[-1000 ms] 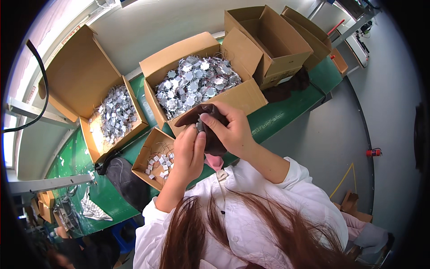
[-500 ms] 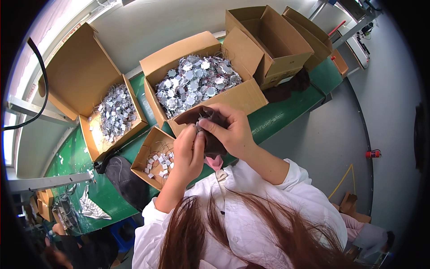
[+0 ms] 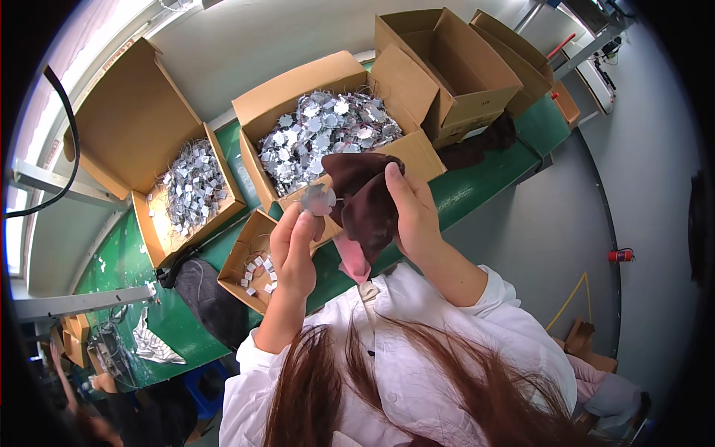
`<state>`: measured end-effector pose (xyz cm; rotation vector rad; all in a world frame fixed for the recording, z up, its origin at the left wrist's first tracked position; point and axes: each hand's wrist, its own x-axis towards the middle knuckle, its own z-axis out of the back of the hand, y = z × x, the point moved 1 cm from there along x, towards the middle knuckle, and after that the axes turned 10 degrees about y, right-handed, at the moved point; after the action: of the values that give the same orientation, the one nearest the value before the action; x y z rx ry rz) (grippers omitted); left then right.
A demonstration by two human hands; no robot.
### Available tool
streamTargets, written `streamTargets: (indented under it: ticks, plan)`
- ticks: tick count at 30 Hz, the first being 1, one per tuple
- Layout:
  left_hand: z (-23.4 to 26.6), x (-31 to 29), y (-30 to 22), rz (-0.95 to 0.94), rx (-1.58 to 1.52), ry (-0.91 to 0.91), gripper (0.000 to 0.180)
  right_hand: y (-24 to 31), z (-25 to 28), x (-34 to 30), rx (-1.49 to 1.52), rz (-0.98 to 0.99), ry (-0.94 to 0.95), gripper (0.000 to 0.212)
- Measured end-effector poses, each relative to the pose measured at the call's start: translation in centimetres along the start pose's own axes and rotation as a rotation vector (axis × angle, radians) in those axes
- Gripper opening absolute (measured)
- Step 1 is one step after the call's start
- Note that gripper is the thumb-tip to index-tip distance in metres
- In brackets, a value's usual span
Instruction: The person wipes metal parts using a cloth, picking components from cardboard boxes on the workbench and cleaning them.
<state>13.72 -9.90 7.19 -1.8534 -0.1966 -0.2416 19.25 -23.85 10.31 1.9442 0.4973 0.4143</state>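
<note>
Two bare hands work close together above the green surface (image 3: 477,186). The left hand (image 3: 294,249) has its grip pinched on a small silver disc-shaped tag (image 3: 319,200), thumb and forefinger clasping its lower edge so the tag stands up just above the fingertips. The right hand (image 3: 413,216) has its grip closed around a dark brown cloth (image 3: 365,205), thumb pressed on the fabric's upper fold, the rest of the cloth bunched and hanging down beside the palm. Tag and cloth sit just beside each other, the tag's thin wire reaching toward the fabric; whether they touch cannot be told. A pink strip (image 3: 354,261) hangs below the cloth.

Just behind the hands stands an open cardboard box (image 3: 268,112) heaped with silver tags (image 3: 320,134). Below the left hand lies a small shallow carton (image 3: 234,264) holding a few white pieces. Farther left, another open box (image 3: 149,223) holds a second pile of tags (image 3: 190,186). To the right, two empty cartons (image 3: 454,67) stand together, with a dark cloth bundle (image 3: 477,145) at their foot.
</note>
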Motion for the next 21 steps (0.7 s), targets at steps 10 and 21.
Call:
streamTargets:
  ticks: [10,21]
  plan:
    - [-0.4,-0.2,0.0,0.030,0.549,0.033,0.022,-1.0,-0.4,-0.4,-0.687,-0.008,0.140,0.025]
    - [-0.4,-0.2,0.3,-0.034,0.552,0.031,0.025,-1.6,-0.8,-0.1,-0.652,0.133,0.072,0.018]
